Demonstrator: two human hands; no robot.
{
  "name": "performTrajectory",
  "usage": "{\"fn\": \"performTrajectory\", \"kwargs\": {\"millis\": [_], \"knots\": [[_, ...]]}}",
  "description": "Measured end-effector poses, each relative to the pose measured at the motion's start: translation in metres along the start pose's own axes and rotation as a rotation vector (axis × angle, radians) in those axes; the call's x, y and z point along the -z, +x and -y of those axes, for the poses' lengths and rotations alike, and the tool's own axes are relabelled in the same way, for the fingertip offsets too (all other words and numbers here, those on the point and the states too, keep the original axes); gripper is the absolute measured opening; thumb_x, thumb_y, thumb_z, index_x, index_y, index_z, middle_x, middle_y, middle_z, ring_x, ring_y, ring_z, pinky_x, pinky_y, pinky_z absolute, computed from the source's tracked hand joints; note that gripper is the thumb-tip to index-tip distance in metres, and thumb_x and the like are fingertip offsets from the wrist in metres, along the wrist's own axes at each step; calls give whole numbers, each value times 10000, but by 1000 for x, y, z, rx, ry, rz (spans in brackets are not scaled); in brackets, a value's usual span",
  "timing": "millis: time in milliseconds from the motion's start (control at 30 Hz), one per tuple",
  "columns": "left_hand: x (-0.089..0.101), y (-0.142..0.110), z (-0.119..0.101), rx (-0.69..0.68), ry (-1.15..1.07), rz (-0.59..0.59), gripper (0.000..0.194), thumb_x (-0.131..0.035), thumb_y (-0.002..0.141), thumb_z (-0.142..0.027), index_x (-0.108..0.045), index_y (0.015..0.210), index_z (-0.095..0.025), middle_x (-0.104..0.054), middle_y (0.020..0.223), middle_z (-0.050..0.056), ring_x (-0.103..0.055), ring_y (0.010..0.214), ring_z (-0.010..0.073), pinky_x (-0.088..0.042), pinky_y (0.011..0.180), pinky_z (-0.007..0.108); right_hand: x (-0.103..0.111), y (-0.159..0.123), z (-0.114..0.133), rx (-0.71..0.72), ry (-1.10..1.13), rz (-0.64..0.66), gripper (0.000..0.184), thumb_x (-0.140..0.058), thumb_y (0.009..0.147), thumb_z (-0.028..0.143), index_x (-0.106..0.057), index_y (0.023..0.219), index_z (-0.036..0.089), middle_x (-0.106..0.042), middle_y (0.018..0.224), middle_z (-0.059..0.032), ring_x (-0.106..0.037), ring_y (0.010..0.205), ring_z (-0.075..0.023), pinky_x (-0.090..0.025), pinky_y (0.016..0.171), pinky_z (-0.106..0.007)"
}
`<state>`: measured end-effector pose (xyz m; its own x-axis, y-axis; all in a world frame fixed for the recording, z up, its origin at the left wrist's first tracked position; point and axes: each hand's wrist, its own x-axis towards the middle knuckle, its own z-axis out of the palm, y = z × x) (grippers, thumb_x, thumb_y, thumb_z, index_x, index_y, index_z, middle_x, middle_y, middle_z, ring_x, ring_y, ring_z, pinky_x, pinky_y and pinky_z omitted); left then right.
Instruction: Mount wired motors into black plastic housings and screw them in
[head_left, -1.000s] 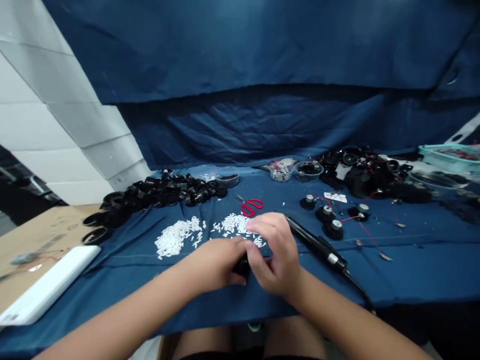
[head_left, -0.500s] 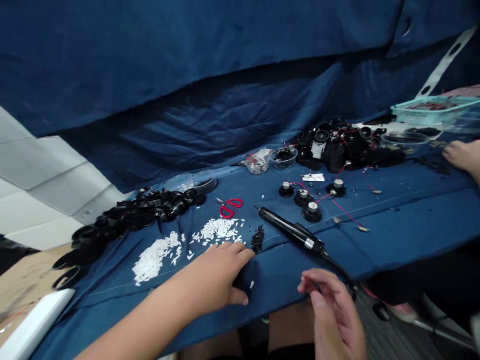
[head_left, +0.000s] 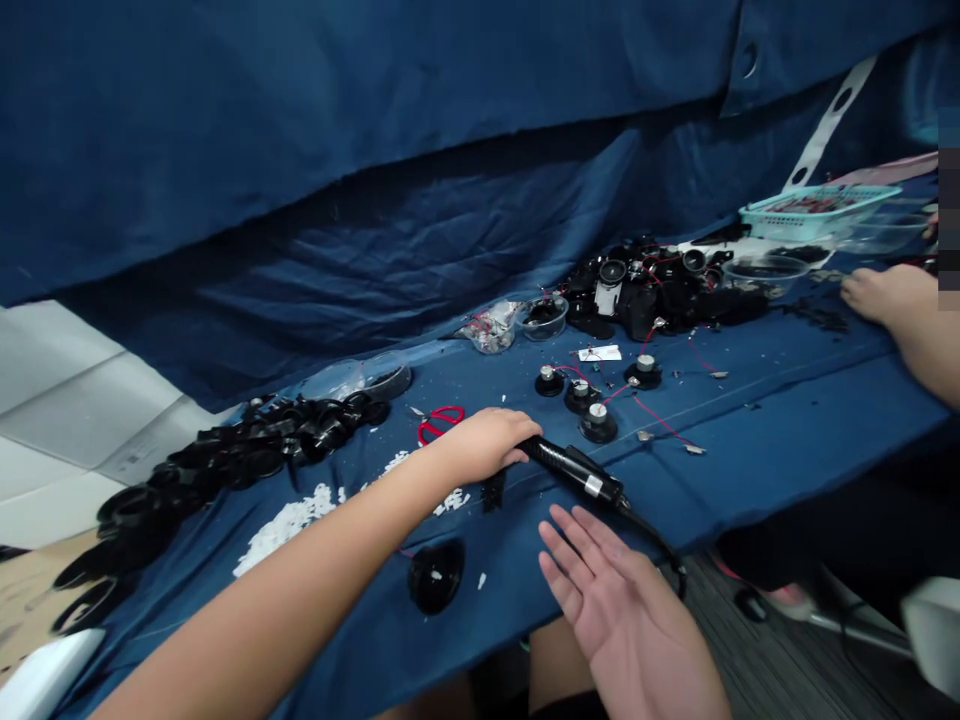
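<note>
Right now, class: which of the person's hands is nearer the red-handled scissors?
Left. The left hand is just beside the red-handled scissors, close but not touching them; the right hand is farther away, open and lower in the view.

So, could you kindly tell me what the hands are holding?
The left hand grips the end of a corded black tool; the right hand is open and empty.

You were working in a small electronics assembly workshop. Your surface (head_left: 480, 385), covered in blue cloth and backed by a blue fabric drape (head_left: 337, 210), carried a soldering iron (head_left: 574, 470), red-handled scissors (head_left: 439, 424), heaps of black plastic rings (head_left: 247, 445), and small round parts (head_left: 598, 423) trailing red wires (head_left: 660, 420).
</note>
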<state>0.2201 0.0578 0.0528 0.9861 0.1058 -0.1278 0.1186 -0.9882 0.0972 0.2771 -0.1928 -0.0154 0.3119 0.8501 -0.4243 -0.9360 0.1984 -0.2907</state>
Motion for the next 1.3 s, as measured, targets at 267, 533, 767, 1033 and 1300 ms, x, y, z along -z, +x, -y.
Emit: {"fn": "performTrajectory", "kwargs": {"millis": [267,533,767,1033,1300], "knots": [[41,-27,-52,-29,18,-114,269,-555,1088,-301,-586,1343,-218,-680,1313,96,-640,1255,248,-222,1310,585,-18,16,22,161,15,42,446,-843,839,462,-753,1236,279,-697,1369,-99,-742,1101,-270,-671,794,-351],[38,-68,-66,206,-197,-376,395,-638,1046,-409,-547,1403,-267,-692,1313,65,-644,1236,241,-473,1140,418,-12,40,28,469,-103,47,337,-852,778,372,-771,1087,264,-714,1092,-47,-498,612,-74,-395,428,-139],[-22,-111,-20,566,-227,-414,197,-575,1043,-341,-666,1169,-220,-706,1013,36,-683,931,201,-546,851,328,-18,46,29,476,-137,-10,252,-817,776,372,-771,972,222,-699,1037,-68,-455,633,-90,-376,436,-150],[-33,-92,-4,444,-205,-274,139,-670,981,-258,-775,1071,-239,-735,1023,37,-692,989,223,-528,909,348,-16,42,30,493,-168,-28,187,-768,814,344,-781,956,223,-698,1042,-60,-420,586,-67,-403,450,-155],[-50,-90,-1,436,-239,-314,147,-628,1027,-245,-765,1081,-233,-753,1041,22,-706,949,188,-540,890,323,-13,45,33,517,-250,-13,149,-697,884,354,-802,906,251,-693,1026,-70,-428,578,-92,-341,445,-209]]}}
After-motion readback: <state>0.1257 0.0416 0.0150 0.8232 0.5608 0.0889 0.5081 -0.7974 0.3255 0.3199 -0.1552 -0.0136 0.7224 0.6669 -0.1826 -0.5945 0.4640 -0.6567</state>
